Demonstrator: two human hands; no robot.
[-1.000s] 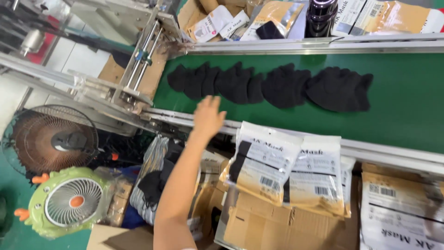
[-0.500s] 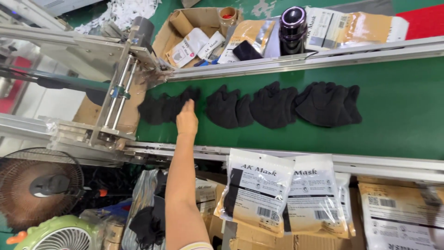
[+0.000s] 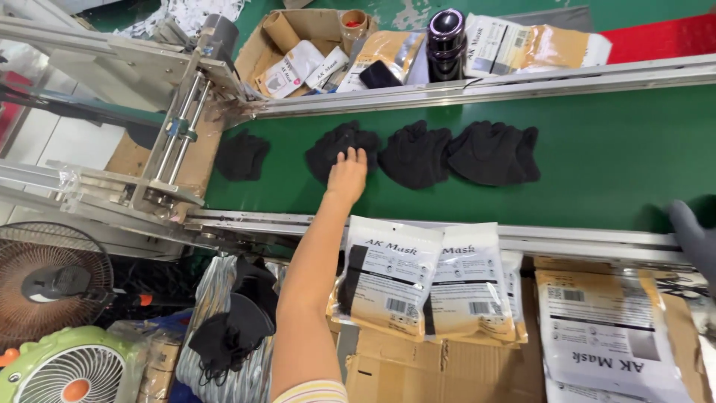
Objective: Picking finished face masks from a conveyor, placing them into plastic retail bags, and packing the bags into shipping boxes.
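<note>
While flat and open, the left hand (image 3: 348, 173) touches a black mask pile (image 3: 339, 147).

One head-worn camera looks steeply down from above the person's own shoulder, facing across the green conveyor belt (image 3: 611, 164), fairly near, with boxes beyond its far rail.

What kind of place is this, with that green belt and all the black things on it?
Likely a small factory packing line for face masks. Black masks lie in stacks on a green conveyor belt, printed packaging pouches wait beside it, and the left hand rests on one stack.
</note>
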